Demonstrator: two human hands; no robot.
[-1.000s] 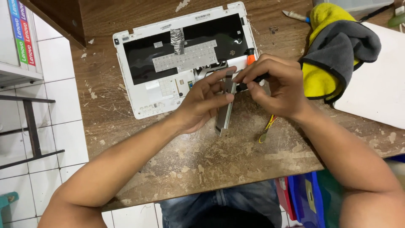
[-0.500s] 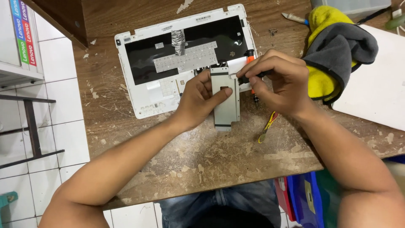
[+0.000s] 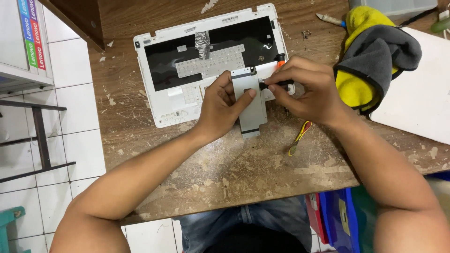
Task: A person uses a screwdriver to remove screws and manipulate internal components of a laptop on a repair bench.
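My left hand (image 3: 224, 108) holds a flat grey metal drive bracket (image 3: 251, 107) upright above the worn wooden table (image 3: 225, 164). My right hand (image 3: 307, 91) grips a screwdriver with a black and orange handle (image 3: 277, 82), its tip at the bracket's right edge. Behind both hands lies an opened white laptop case (image 3: 164, 100), its black inner panel and a strip of silver tape showing.
A grey and yellow cloth (image 3: 375, 58) lies at the right on a white panel (image 3: 417, 103). A small yellow and red wire (image 3: 298, 138) rests on the table below my right hand. A loose screw (image 3: 306, 33) and another tool (image 3: 330, 19) lie further back. Blue bins (image 3: 337, 215) stand under the table.
The bracket has turned from edge-on to face me flat and sits a little higher, near the laptop case. Both hands stayed together on it.
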